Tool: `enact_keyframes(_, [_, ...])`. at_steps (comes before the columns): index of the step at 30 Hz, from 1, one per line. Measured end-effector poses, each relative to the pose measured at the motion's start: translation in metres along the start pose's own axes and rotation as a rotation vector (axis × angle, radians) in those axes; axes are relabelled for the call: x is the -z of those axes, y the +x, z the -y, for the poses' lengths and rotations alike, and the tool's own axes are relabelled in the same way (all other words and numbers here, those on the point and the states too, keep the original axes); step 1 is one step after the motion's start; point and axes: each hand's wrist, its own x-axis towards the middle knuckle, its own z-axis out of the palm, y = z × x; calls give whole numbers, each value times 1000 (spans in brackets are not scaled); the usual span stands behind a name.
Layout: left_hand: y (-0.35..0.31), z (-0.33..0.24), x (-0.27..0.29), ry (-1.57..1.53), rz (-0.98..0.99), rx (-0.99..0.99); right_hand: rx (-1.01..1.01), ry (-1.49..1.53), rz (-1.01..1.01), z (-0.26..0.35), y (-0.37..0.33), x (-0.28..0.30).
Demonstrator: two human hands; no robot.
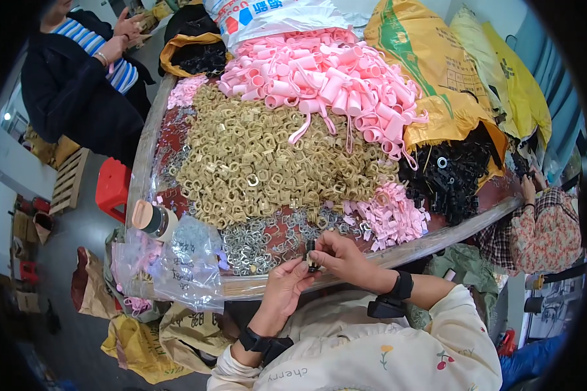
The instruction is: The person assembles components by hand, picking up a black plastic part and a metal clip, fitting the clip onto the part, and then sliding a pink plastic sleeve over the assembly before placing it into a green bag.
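My left hand (285, 287) and my right hand (343, 260) meet at the near edge of the table, both with fingers pinched. Between their fingertips is a small black part (312, 260), mostly covered, so its exact kind does not show. Just beyond my hands lie loose silver metal buckle-like pieces (244, 244). Behind these spreads a broad heap of tan ring-shaped pieces (254, 156). Small pink pieces (394, 215) are piled to the right of my hands.
Pink tubes with straps (326, 75) are heaped at the back. Black parts (453, 173) spill from a yellow sack (437, 52). A lidded bottle (155, 220) and clear bag (189, 260) sit at the left corner. One person (85, 85) stands left; another (544, 228) works at right.
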Motion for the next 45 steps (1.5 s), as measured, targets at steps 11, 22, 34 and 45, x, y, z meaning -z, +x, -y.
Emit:
enact_keyframes(11, [9,-15,-4,96,26,23,246,-1106,-300,-24,18,93])
enact_keyframes(22, [14,-15,0,30,13,11,161,-1111,-210,-42,19,110])
enact_keyframes(34, [16,-12,-2,-6,27,16,58,-289,-308,-36,10,122])
enact_keyframes(45, [8,-14,-25,29,75,12,-19,271,30,25,-4,35])
